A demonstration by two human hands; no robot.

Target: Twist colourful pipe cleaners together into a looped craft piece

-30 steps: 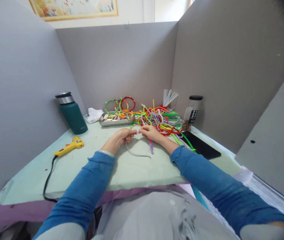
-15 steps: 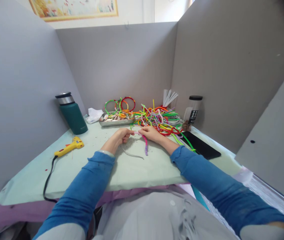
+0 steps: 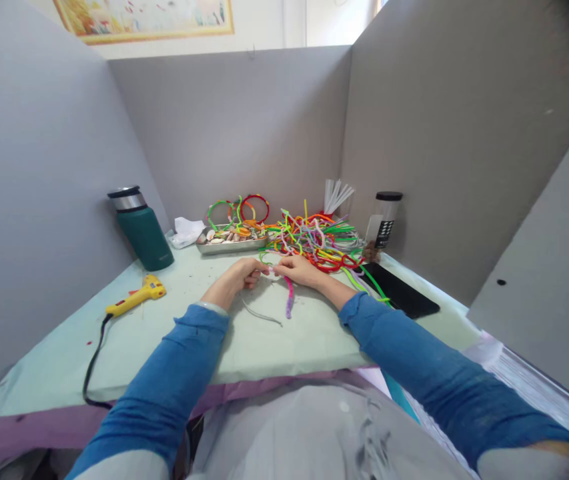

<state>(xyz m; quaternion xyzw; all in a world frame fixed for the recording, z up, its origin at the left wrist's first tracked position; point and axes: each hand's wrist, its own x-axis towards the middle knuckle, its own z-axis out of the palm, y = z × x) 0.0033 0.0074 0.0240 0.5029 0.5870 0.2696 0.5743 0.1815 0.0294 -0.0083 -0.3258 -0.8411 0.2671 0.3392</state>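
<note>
My left hand (image 3: 243, 275) and my right hand (image 3: 298, 269) meet fingertip to fingertip over the pale green table cover (image 3: 174, 333). Both pinch the same joined fuzzy wires at their meeting point. From the left fingers a grey wire (image 3: 260, 313) curves down onto the cover. A pink-purple wire (image 3: 289, 300) hangs from the right fingers and rests on the cover. Just behind the hands lies a tangled heap of coloured fuzzy wires (image 3: 321, 239).
A metal tray (image 3: 227, 246) of small pieces and finished wire rings (image 3: 244, 208) stands at the back. A green flask (image 3: 140, 228) and a yellow glue gun (image 3: 137, 298) with its black cord are at left. A black phone (image 3: 398, 289) and a jar (image 3: 385, 223) are at right. Grey partition walls enclose the table.
The grey and pink-purple wire tails have swung leftward and toward me on the cover. Both hands stay together, pinching the wires.
</note>
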